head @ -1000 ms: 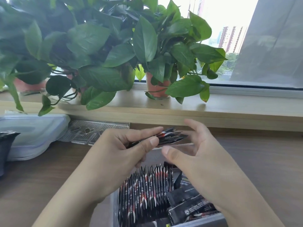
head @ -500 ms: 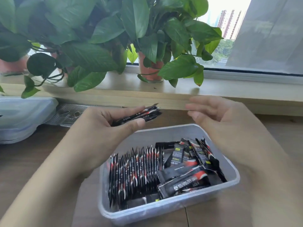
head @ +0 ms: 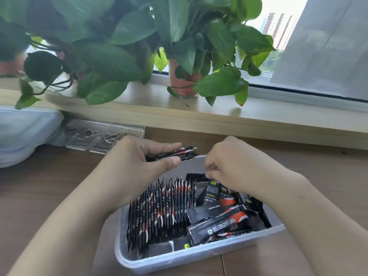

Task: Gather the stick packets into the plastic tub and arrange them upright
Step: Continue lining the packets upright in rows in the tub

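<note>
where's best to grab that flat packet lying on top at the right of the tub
Pinch the packet across its narrow width near mid-length, from above: it lies flat atop the pile, long edges exposed, with the tub wall close in front.

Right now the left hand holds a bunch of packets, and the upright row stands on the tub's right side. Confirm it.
No: in the head view the upright row stands on the left side of the tub. The rest holds.
</note>
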Demonstrator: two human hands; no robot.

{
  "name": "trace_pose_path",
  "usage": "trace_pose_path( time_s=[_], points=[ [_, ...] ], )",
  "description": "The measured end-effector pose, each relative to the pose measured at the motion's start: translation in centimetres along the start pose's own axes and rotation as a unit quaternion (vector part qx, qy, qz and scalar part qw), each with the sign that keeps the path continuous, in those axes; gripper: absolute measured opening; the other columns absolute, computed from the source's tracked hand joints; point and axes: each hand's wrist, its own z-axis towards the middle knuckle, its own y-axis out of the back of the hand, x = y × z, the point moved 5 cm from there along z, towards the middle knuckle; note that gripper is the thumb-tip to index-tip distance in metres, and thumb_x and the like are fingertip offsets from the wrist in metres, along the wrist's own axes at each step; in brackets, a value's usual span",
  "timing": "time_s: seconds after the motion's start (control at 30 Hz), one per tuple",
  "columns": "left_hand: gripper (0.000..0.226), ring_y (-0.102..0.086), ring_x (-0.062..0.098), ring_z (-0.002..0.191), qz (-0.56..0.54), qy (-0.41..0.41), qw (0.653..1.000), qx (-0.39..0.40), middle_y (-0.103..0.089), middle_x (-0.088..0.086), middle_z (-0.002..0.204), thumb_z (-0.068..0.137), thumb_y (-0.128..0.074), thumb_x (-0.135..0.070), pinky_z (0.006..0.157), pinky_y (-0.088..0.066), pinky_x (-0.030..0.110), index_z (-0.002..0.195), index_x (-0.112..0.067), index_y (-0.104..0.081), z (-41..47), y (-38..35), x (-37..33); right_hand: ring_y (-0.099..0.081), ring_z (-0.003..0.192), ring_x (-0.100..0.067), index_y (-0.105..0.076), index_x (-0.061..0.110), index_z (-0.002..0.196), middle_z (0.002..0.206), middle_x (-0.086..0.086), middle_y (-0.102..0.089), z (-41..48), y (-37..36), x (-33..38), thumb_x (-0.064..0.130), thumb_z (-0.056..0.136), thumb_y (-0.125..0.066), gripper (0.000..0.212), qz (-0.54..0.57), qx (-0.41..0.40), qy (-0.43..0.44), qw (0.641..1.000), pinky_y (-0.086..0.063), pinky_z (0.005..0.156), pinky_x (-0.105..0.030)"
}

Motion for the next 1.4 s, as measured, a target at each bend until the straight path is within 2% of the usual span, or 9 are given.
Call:
trace_pose_path(
  time_s=[0.1, 0.2, 0.33, 0.67, 0.93, 1.03, 1.1, 1.23, 1.4],
  points=[
    [0.022, -0.051, -0.032, 0.075, -0.014, 0.004, 1.0, 0.003, -0.066, -0.032, 0.093, 0.081, -0.078, -0.035, 0.061, -0.033, -0.008, 0.1, -0.045, -0.075, 0.2, 0.1, 0.0, -0.065, 0.083, -0.027, -0.053, 0.015, 0.082, 0.089, -0.003, -0.065, 0.7, 0.6, 0.9, 0.047, 0.087, -0.067, 0.035, -0.128, -0.035, 0.054, 0.99, -0.047, 0.064, -0.031],
    [0.026, -0.029, -0.03, 0.05, -0.057, 0.007, 0.998, 0.005, -0.032, -0.037, 0.072, 0.085, -0.074, -0.025, 0.048, -0.03, -0.005, 0.11, -0.033, -0.074, 0.1, 0.2, -0.3, -0.061, 0.071, -0.023, -0.052, 0.017, 0.084, 0.082, 0.0, -0.06, 0.8, 1.4, 1.0, 0.054, 0.061, -0.085, 0.054, -0.155, -0.143, 0.092, 0.973, -0.039, 0.054, -0.029],
    [0.029, -0.013, -0.02, 0.06, -0.062, -0.006, 0.998, 0.005, -0.016, -0.031, 0.065, 0.087, -0.072, -0.023, 0.045, -0.029, -0.004, 0.115, -0.028, -0.073, -0.2, 0.6, -0.7, -0.047, 0.097, -0.016, -0.049, 0.021, 0.098, 0.099, 0.005, -0.049, 1.9, 0.3, -0.5, 0.068, 0.057, -0.078, 0.069, -0.089, -0.102, 0.052, 0.989, -0.049, 0.076, -0.032],
    [0.028, -0.038, -0.02, 0.038, -0.061, 0.0, 0.998, 0.004, -0.034, -0.04, 0.038, 0.086, -0.073, -0.024, 0.046, -0.03, 0.0, 0.114, -0.03, -0.073, -0.2, 1.2, -0.1, -0.055, 0.096, -0.016, -0.059, 0.023, 0.106, 0.099, 0.008, -0.059, 2.7, -0.7, -1.5, 0.055, 0.079, -0.067, 0.043, -0.043, -0.056, 0.09, 0.993, -0.045, 0.077, -0.033],
    [0.024, -0.033, -0.001, 0.039, -0.103, 0.0, 0.995, -0.005, -0.043, -0.024, 0.04, 0.083, -0.075, -0.03, 0.044, -0.025, 0.007, 0.106, -0.038, -0.076, 0.1, 1.4, 0.8, -0.055, 0.095, 0.008, -0.08, 0.025, 0.089, 0.099, 0.025, -0.064, 0.7, 0.6, -4.0, 0.036, 0.085, -0.072, 0.014, 0.245, -0.139, -0.003, 0.96, -0.041, 0.086, -0.021],
    [0.025, -0.044, -0.01, 0.041, -0.145, 0.006, 0.989, -0.022, -0.058, -0.032, 0.054, 0.082, -0.076, -0.027, 0.049, -0.031, 0.002, 0.106, -0.034, -0.077, 0.2, 1.7, 1.0, -0.053, 0.064, -0.009, -0.079, 0.012, 0.094, 0.08, 0.003, -0.065, -1.0, 2.2, -4.1, 0.036, 0.089, -0.065, 0.027, 0.362, -0.186, -0.051, 0.912, -0.039, 0.065, -0.019],
    [0.026, -0.047, -0.001, 0.05, -0.166, 0.008, 0.986, -0.016, -0.073, -0.009, 0.067, 0.078, -0.076, -0.034, 0.057, -0.041, 0.016, 0.103, -0.039, -0.078, 0.2, 1.6, 1.0, -0.047, 0.052, -0.011, -0.074, 0.0, 0.096, 0.06, -0.006, -0.06, -2.8, 3.5, -3.4, 0.026, 0.09, -0.063, 0.029, 0.49, -0.204, -0.053, 0.846, -0.041, 0.058, -0.017],
    [0.026, -0.061, 0.011, 0.06, -0.233, 0.021, 0.972, 0.023, -0.078, 0.007, 0.08, 0.08, -0.074, -0.019, 0.056, -0.052, 0.02, 0.105, -0.025, -0.079, 0.1, 0.8, 0.5, -0.073, 0.063, -0.021, -0.066, -0.004, 0.091, 0.073, -0.018, -0.073, -5.1, 3.9, -0.5, 0.001, 0.072, -0.069, 0.019, 0.672, -0.169, -0.023, 0.721, -0.059, 0.059, -0.021],
    [0.031, -0.077, 0.023, 0.083, -0.313, 0.061, 0.941, 0.11, -0.079, 0.009, 0.093, 0.072, -0.07, -0.022, 0.072, -0.063, 0.031, 0.102, -0.021, -0.08, -0.4, -0.4, -0.3, -0.076, 0.075, -0.029, -0.058, 0.004, 0.087, 0.079, -0.011, -0.075, -4.8, 1.5, 1.6, -0.005, 0.08, -0.072, 0.018, 0.669, -0.162, -0.073, 0.722, -0.063, 0.071, -0.046]
  ],
)
